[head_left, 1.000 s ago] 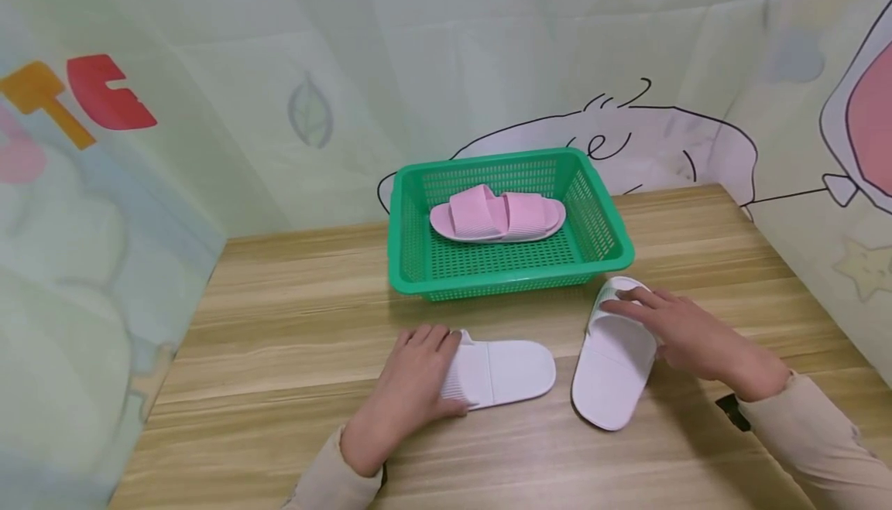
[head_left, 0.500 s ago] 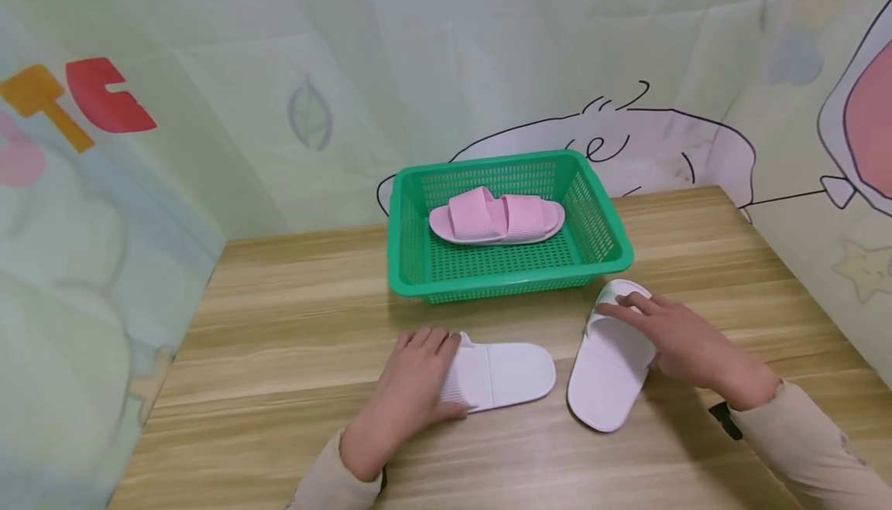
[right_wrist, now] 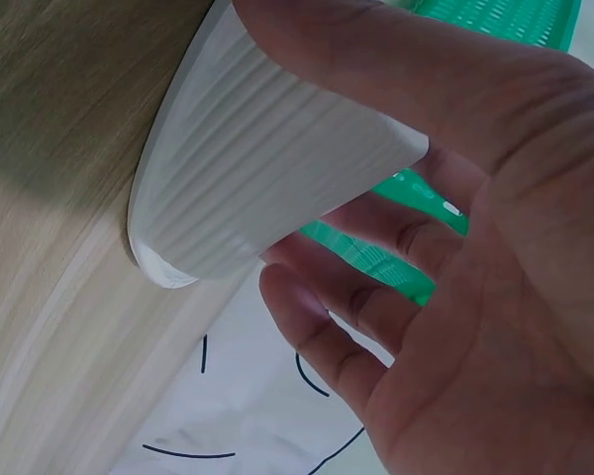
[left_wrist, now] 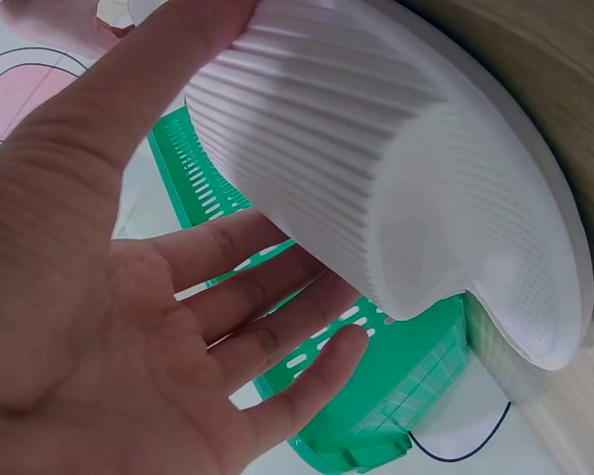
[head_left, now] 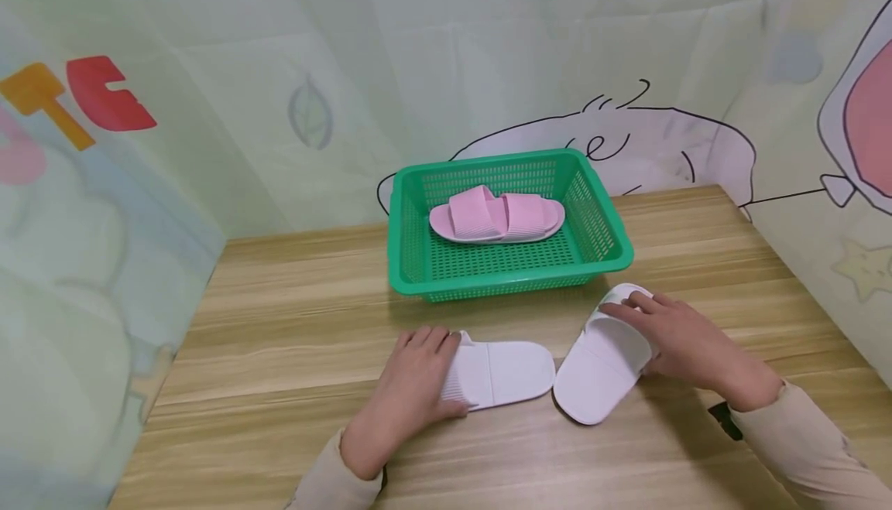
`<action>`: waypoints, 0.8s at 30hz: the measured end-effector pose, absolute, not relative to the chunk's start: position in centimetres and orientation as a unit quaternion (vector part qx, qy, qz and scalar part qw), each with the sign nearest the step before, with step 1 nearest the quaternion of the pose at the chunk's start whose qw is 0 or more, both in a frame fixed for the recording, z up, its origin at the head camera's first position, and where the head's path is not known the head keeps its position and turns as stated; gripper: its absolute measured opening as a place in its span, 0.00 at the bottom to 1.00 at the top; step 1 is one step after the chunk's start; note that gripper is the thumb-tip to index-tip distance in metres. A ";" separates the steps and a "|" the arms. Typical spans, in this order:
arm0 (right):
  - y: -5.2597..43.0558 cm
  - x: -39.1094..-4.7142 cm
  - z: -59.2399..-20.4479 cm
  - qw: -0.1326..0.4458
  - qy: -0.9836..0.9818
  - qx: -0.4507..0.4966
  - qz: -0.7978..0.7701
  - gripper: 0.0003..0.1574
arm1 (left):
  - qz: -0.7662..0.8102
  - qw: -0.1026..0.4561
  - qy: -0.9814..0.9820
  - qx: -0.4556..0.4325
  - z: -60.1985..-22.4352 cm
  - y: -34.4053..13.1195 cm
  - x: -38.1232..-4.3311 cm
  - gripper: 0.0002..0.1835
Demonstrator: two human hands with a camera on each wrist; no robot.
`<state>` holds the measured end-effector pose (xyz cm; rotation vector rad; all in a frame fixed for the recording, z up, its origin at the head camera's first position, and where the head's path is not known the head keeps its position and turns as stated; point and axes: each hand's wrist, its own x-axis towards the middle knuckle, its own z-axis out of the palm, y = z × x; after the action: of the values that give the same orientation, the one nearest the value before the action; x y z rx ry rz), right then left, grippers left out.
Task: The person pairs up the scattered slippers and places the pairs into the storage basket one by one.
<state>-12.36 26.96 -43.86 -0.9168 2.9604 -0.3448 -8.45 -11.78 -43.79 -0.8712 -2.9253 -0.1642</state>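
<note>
Two white slippers lie on the wooden table. My left hand [head_left: 416, 378] grips the left slipper [head_left: 521, 371] across its ribbed strap [left_wrist: 307, 119], thumb on the near side and fingers over the far side. This slipper lies sideways, heel pointing right. On the other slipper [head_left: 592, 378], slanted with its heel toward me and to the left, my right hand [head_left: 686, 343] holds the strap [right_wrist: 247, 168] between thumb and fingers. The heels of the two slippers meet or nearly meet in the head view. Both toe ends are partly hidden by the hands.
A green mesh basket [head_left: 512, 282] stands behind the slippers, near the back of the table [head_left: 293, 324]. Inside it sits a pair of pink slippers [head_left: 474, 216], one overlapping the other. A printed cloth wall [head_left: 244, 107] encloses the back and sides.
My right hand has turned its slipper, swinging the heel left toward the other slipper's heel and closing the gap between them. The left hand and its slipper have stayed put.
</note>
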 end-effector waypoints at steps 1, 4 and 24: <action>26.9 -12.3 -43.8 0.012 0.950 -0.292 -0.109 0.58 | -0.055 0.042 -0.956 -0.284 -43.8 -11.8 -8.4 0.51; 26.9 -12.2 -43.8 0.011 0.951 -0.290 -0.107 0.58 | -0.057 0.041 -0.957 -0.283 -43.8 -11.7 -8.4 0.51; 26.9 -12.0 -43.9 0.014 0.957 -0.271 -0.102 0.59 | -0.076 0.037 -0.960 -0.266 -44.1 -12.0 -8.8 0.54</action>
<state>-12.02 26.85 -43.92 -0.8455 2.9802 -0.3182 -8.80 -11.97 -44.11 -0.8165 -2.9486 -0.2348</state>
